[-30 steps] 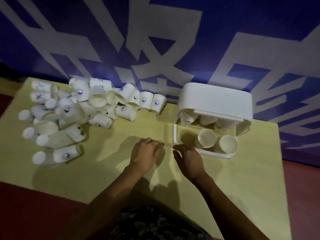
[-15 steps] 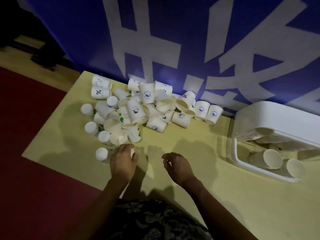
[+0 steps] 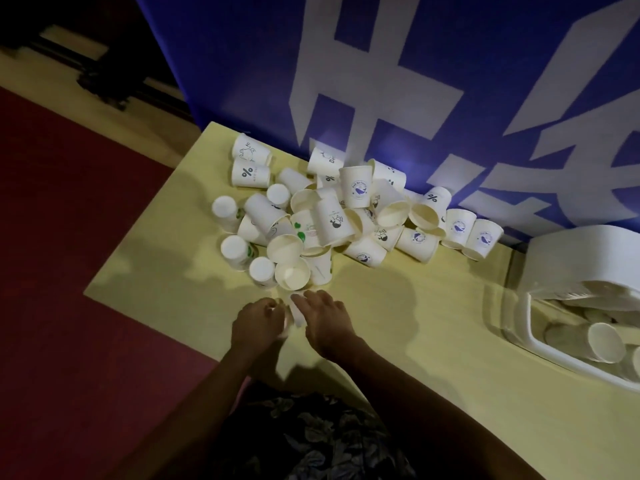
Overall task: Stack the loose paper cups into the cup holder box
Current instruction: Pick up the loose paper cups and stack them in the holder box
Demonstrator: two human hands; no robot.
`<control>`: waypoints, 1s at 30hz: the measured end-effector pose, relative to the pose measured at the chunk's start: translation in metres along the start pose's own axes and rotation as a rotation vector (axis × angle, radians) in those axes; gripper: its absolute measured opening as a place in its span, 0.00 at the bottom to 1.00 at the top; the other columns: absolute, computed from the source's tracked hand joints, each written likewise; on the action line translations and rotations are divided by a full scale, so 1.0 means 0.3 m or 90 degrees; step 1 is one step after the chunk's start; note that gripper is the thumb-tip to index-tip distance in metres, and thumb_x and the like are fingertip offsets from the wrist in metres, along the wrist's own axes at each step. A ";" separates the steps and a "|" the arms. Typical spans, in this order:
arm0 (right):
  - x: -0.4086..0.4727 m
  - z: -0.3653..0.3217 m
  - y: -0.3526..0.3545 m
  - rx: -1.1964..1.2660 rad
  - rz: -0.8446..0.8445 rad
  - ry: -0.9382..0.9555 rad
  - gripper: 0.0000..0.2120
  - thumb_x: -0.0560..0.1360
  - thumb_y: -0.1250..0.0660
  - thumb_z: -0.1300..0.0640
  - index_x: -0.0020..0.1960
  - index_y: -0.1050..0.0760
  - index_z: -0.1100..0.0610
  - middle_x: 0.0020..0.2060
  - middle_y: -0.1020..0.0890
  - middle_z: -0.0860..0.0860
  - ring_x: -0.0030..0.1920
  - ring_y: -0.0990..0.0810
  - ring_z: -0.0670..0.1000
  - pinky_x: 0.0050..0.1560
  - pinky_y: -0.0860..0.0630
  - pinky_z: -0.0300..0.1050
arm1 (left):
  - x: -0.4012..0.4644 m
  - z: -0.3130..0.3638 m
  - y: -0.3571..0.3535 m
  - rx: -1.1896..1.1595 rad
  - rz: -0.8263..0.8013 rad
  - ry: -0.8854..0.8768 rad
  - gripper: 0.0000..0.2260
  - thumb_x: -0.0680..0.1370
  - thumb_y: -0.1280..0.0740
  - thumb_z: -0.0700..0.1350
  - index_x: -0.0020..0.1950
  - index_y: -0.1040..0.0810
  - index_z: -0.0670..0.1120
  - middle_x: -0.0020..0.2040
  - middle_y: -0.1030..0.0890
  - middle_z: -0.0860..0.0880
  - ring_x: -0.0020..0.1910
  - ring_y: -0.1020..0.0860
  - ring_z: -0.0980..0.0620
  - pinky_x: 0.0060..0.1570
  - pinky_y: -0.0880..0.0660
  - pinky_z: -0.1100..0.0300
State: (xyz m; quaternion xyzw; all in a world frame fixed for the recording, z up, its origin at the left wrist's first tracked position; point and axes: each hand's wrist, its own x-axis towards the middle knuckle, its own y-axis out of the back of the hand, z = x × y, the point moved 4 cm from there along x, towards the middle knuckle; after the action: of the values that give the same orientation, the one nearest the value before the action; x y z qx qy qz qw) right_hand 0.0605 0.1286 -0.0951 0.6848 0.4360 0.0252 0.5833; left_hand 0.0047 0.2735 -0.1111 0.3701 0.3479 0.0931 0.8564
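A pile of loose white paper cups point(image 3: 356, 192), some printed with logos, lies at the back left of the yellow table point(image 3: 433, 306) against the blue banner. At the pile's front edge my left hand point(image 3: 256, 323) grips one paper cup point(image 3: 293, 312), most of it hidden by my fingers. My right hand point(image 3: 325, 318) is right beside it, with straight fingers touching that same cup. The white cup holder box point(image 3: 527, 327) stands at the far right with its lid point(image 3: 575, 258) raised. Several cups point(image 3: 606, 341) lie inside it.
The table's left edge and near corner drop to a dark red floor point(image 3: 86, 271). A blue banner with white shapes point(image 3: 381, 81) stands right behind the table. Bare yellow tabletop stretches between my hands and the box.
The view has swung further left. My left hand has picked a cup off the pile's front edge and my right hand has moved left to meet it.
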 end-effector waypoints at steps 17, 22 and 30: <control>-0.278 0.347 -0.017 0.189 0.081 -0.282 0.09 0.77 0.37 0.50 0.49 0.21 0.53 0.47 0.25 0.53 0.49 0.23 0.59 0.43 0.26 0.48 | -0.095 0.182 -0.209 -0.516 -0.288 0.130 0.10 0.77 0.32 0.40 0.57 0.25 0.40 0.49 0.21 0.39 0.37 0.21 0.49 0.32 0.22 0.60; -0.442 0.453 0.032 0.216 0.320 -0.357 0.05 0.72 0.28 0.50 0.42 0.17 0.50 0.49 0.23 0.53 0.49 0.27 0.58 0.45 0.27 0.50 | -0.095 0.334 -0.247 -0.247 -0.173 -0.107 0.05 0.78 0.33 0.42 0.48 0.20 0.42 0.45 0.19 0.43 0.43 0.22 0.50 0.43 0.26 0.59; -0.711 0.622 0.145 0.324 0.530 -0.399 0.10 0.77 0.34 0.58 0.37 0.25 0.56 0.35 0.21 0.50 0.34 0.25 0.53 0.34 0.27 0.48 | -0.275 0.757 -0.292 0.047 0.035 -0.518 0.10 0.79 0.37 0.47 0.50 0.18 0.45 0.47 0.19 0.50 0.51 0.27 0.49 0.51 0.28 0.53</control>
State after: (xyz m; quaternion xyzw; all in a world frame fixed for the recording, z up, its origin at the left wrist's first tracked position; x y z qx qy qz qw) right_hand 0.0545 -0.1474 -0.0176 0.8920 -0.0710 -0.0571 0.4428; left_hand 0.0859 0.0477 -0.0189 0.4163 -0.0264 -0.0503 0.9074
